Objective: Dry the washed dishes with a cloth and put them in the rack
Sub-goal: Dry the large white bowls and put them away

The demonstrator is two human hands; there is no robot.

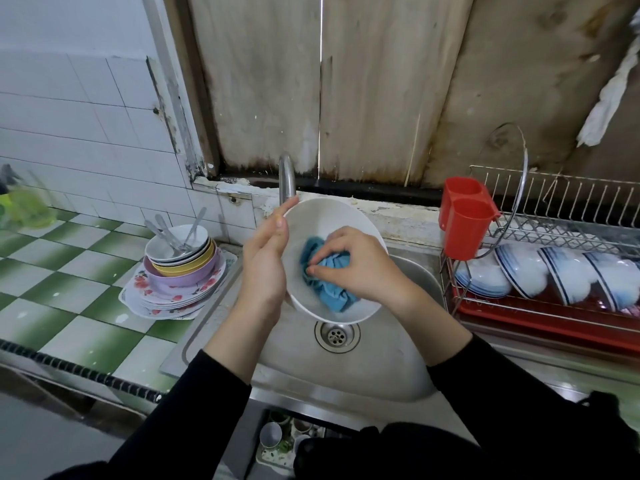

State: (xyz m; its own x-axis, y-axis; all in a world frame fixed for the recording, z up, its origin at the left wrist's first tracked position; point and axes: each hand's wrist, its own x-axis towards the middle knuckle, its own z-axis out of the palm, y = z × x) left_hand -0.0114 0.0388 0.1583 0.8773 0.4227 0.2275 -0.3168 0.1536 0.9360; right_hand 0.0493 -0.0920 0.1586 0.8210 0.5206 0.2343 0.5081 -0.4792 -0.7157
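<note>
Hanging above the sink [381, 358] at centre, the bowl [332, 216] is tipped up, its mouth facing the person and its top rim just in front of the tap [286, 178] at 12 o'clock. The left hand [265, 261] props its 9 o'clock side, fingers straight and pressed together along the rim. The right hand [360, 265] is inside the bowl, fingers curled and pinching a bunched blue cloth [329, 292] against the inner wall. At 3 o'clock the rack [554, 220] holds striped bowls [568, 275] leaning on edge, mouths toward 9 o'clock, with red cups [464, 216] hooked on its end. At 9 o'clock on the desk [69, 271], plates [166, 299] carry nested bowls, spoons [173, 237] in the topmost.
</note>
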